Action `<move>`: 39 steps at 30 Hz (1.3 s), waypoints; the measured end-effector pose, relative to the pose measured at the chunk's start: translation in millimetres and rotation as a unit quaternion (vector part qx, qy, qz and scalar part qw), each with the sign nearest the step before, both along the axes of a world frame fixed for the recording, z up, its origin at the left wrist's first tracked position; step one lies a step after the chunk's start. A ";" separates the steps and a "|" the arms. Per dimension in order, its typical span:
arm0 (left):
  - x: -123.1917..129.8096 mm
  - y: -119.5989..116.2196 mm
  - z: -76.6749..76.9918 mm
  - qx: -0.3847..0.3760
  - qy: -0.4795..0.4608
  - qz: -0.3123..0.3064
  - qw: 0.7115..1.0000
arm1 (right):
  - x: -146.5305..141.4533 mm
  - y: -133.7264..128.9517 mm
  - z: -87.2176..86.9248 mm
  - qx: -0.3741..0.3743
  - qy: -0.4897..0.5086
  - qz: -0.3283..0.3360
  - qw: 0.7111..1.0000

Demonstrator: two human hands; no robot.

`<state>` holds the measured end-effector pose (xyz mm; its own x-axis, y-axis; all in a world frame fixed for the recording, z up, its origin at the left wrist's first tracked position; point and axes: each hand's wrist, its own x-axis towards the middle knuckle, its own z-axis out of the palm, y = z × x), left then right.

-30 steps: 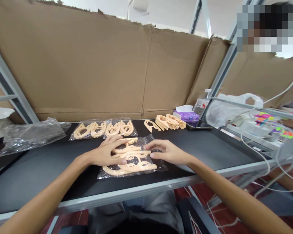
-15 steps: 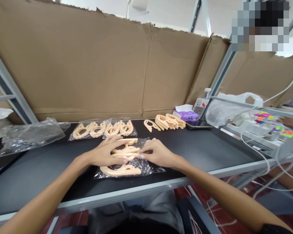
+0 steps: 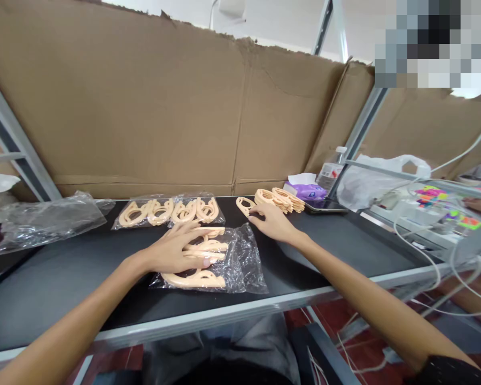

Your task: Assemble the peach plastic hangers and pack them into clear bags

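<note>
Under the left hand [image 3: 172, 252], spread wide, a bag [image 3: 246, 262] of cream pieces [image 3: 193, 281] is pinned; at two o'clock from there, a loose piece [image 3: 241, 208] is reached by the right hand [image 3: 273, 222], curled narrow; whether it is gripped cannot be told.

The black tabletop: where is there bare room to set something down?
Bare patches: right, between the right forearm, phone and front rail; left, between the left forearm, crumpled bag and bagged pieces. Crowded: the back, with loose pieces and tissue pack; the middle, under the left hand.
</note>
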<state>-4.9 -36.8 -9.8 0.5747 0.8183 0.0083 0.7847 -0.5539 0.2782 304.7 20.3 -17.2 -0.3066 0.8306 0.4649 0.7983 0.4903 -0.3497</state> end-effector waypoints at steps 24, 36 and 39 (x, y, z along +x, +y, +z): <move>-2.1 1.8 -5.0 0.003 -0.061 -0.003 0.998 | 42.8 -50.6 0.4 -0.140 0.001 -0.093 0.986; -1.1 2.0 -5.9 -0.005 -0.105 -0.003 0.994 | 66.4 -112.7 24.1 -0.212 0.287 0.055 0.932; -1.2 0.9 -5.0 -0.015 -0.108 0.009 0.994 | 46.4 -110.2 15.2 -0.211 0.268 0.077 0.937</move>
